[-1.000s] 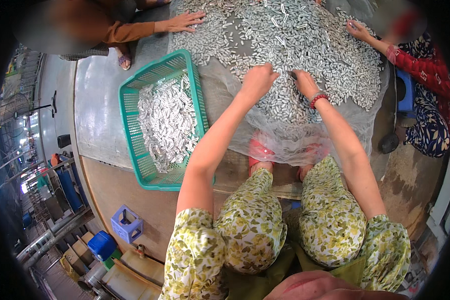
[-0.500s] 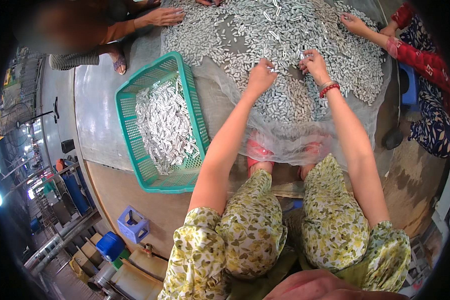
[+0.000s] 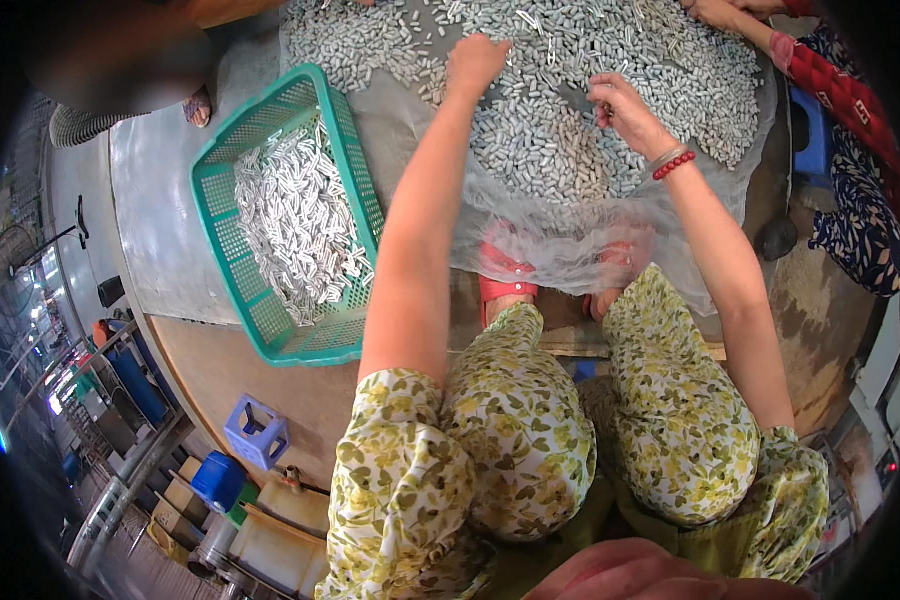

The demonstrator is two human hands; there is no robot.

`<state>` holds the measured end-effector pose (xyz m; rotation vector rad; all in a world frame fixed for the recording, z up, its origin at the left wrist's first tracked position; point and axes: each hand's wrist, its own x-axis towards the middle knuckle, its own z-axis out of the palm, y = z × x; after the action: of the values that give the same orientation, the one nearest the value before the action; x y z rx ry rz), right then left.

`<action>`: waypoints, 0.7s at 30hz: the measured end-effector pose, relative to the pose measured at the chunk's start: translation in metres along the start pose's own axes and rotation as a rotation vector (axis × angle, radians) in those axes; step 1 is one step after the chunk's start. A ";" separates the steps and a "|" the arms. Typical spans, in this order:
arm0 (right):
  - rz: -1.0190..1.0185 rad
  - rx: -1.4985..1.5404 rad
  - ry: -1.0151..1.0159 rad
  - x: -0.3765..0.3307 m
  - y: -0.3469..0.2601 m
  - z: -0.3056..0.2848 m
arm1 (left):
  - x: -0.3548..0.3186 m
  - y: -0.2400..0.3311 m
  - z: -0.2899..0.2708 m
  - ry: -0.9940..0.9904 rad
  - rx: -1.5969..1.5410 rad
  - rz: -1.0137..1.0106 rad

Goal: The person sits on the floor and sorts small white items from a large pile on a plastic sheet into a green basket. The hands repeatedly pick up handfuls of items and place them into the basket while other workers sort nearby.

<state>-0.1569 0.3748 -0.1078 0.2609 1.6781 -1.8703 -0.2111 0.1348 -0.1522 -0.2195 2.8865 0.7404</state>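
Observation:
A large heap of small silvery fish (image 3: 570, 110) lies spread on a pale mesh sheet (image 3: 560, 240) in front of me. My left hand (image 3: 475, 62) rests palm-down on the heap, fingers curled into the fish. My right hand (image 3: 620, 105), with a red bead bracelet at the wrist, pinches a small fish at the heap's middle. To my left, a green plastic basket (image 3: 232, 260) holds a pile of sorted silvery fish (image 3: 295, 220).
Another person's arm in a red patterned sleeve (image 3: 820, 75) reaches the heap from the upper right. A second person sits at the upper left (image 3: 140, 60). My red sandals (image 3: 505, 275) show under the mesh. A blue stool (image 3: 255, 432) and containers stand lower left.
Both my hands have reached farther out over the heap. My left hand went from the near edge to the heap's middle; my right hand now pinches a fish.

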 end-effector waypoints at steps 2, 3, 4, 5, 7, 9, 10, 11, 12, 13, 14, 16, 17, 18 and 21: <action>-0.064 -0.440 0.093 0.020 -0.009 -0.017 | -0.002 0.016 0.014 0.027 0.030 0.028; -0.174 -0.633 0.184 0.030 -0.005 -0.018 | 0.000 0.020 0.019 0.014 0.068 0.068; -0.282 -0.824 0.280 0.042 -0.004 -0.020 | 0.005 0.023 0.023 0.001 0.107 0.107; -0.277 -0.914 0.293 0.058 -0.004 -0.024 | 0.008 0.019 0.030 -0.047 0.066 0.170; -0.179 -1.011 0.278 0.076 -0.012 -0.024 | 0.004 0.014 0.035 -0.166 -0.009 0.288; -0.128 -1.078 0.241 0.083 -0.002 -0.022 | -0.012 0.018 0.027 -0.265 -0.231 0.319; -0.135 -1.098 0.219 0.085 0.005 -0.019 | -0.023 0.022 0.022 -0.322 -0.352 0.335; -0.151 -1.123 0.191 0.086 0.009 -0.014 | -0.036 0.025 0.008 -0.283 -0.441 0.303; -0.173 -1.155 0.159 0.089 0.011 -0.010 | -0.042 0.017 0.002 -0.284 -0.505 0.286; -0.209 -1.191 0.149 0.082 0.023 -0.004 | -0.047 0.010 -0.003 -0.286 -0.571 0.269; -0.253 -1.175 0.162 0.075 0.032 0.005 | -0.052 0.001 -0.012 -0.271 -0.632 0.241; -0.305 -1.040 0.027 0.058 0.044 0.000 | -0.063 -0.003 -0.024 -0.328 -0.782 0.156; -0.323 -1.016 0.016 0.048 0.045 -0.001 | -0.067 -0.002 -0.032 -0.356 -0.854 0.108; -0.327 -0.989 0.000 0.035 0.047 0.000 | -0.071 -0.005 -0.037 -0.356 -0.879 0.119; -0.253 -0.794 0.036 0.013 0.039 -0.010 | -0.067 -0.002 -0.040 -0.369 -0.964 0.190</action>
<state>-0.1479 0.3799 -0.1486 -0.2560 2.4050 -1.2086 -0.1493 0.1210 -0.1060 0.0902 2.0153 1.9128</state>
